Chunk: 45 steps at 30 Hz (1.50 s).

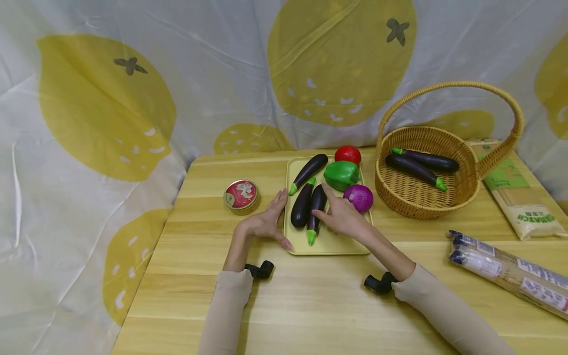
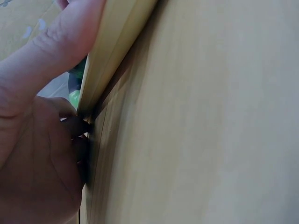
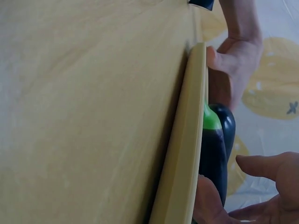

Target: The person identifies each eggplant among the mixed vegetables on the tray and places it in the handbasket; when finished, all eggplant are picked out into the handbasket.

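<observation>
In the head view a pale yellow tray [image 1: 329, 249] holds three eggplants, a green bell pepper [image 1: 341, 175], a red tomato [image 1: 348, 155] and a purple onion [image 1: 358, 198]. My left hand [image 1: 265, 222] rests along the tray's left side, fingers spread, thumb at the near corner. Over the tray, my right hand [image 1: 342, 215] has its index finger along the right-hand eggplant [image 1: 316, 204], while its thumb [image 3: 257, 166] stands apart from it in the right wrist view. Another eggplant [image 1: 301, 207] lies close beside it, and a third eggplant [image 1: 310, 171] lies farther back.
A wicker basket [image 1: 423, 209] with a tall handle holds two eggplants [image 1: 414, 170] at the right. Beyond it lie a noodle packet [image 1: 514, 192] and a long wrapped bundle [image 1: 510, 271]. A round red tin [image 1: 241, 196] stands left of the tray. A lemon-print cloth [image 1: 213, 74] hangs behind.
</observation>
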Available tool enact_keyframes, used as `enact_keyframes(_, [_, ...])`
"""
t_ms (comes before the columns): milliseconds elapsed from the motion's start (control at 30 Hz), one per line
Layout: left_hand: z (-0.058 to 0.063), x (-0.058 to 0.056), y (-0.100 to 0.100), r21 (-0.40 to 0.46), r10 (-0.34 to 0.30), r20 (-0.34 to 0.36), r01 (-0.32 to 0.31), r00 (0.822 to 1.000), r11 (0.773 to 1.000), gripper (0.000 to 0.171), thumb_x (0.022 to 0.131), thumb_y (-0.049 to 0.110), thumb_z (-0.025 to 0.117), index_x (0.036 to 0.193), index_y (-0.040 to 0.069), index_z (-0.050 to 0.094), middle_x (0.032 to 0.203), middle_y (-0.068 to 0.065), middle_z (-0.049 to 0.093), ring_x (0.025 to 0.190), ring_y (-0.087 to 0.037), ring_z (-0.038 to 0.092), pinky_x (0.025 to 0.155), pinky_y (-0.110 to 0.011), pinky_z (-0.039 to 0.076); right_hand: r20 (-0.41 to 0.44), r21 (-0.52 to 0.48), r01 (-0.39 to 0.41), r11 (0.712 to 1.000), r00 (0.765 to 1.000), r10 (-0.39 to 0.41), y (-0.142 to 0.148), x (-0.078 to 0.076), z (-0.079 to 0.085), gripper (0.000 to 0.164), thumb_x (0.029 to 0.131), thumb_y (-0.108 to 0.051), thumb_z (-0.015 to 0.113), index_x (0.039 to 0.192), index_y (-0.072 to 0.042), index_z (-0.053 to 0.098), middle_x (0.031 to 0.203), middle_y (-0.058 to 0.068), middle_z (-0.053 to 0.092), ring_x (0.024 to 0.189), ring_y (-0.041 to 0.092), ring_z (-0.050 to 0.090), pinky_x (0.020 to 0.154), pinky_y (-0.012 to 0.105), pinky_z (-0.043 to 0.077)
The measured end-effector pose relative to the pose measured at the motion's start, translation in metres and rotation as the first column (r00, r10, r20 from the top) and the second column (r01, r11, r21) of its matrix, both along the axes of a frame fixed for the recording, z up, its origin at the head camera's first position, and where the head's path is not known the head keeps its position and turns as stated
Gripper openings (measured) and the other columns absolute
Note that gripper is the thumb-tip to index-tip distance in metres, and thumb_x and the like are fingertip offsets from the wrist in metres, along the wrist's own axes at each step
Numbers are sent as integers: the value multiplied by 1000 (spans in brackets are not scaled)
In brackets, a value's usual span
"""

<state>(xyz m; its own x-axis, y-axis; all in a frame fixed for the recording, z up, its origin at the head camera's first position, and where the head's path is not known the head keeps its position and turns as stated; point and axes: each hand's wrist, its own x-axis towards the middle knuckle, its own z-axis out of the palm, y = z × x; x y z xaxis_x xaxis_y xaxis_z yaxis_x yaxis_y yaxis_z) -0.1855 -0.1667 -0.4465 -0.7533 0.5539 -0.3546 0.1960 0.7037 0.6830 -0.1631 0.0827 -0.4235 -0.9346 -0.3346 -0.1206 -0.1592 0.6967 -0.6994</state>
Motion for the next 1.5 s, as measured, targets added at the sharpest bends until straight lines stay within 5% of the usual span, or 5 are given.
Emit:
enact_keyframes(533, [1,0,1,-9,8,13,-8,1000,1000,149,57,38,93,152,21,-21,160,0,-25,149,-18,-19,123,-46,3,-100,46,-12,999,995,16,-5,-2,-6,82,90,-35,66,152,-2,23,74,6,59,63,15,52,53,25,42])
enact_keyframes(1000, [-1,2,0,-3,-14,-21,14,1000,1000,149,57,38,93,153,17,-20,161,-3,-23,149,-18,-19,123,-46,3,-49,7,-45,999,998,45,0,-2,-7,78,90,-28,65,153,-6,23,77,7,57,64,15,55,55,26,44])
enact_keyframes(1233, [-1,3,-1,-2,-12,-27,12,1000,1000,149,57,38,93,153,16,-19,161,-4,-22,150,-19,-18,123,-47,5,-92,37,-20,999,996,23,-4,2,-7,78,90,-38,65,152,-9,27,90,9,62,87,21,54,67,30,45])
enact_keyframes(1500, [-2,4,-1,19,-5,-14,5,1000,1000,149,57,36,93,153,18,-19,161,-2,-23,150,-18,-19,123,-48,4,-74,47,-35,998,996,39,0,0,-4,76,88,-31,67,151,-11,30,84,9,58,84,21,52,65,30,42])
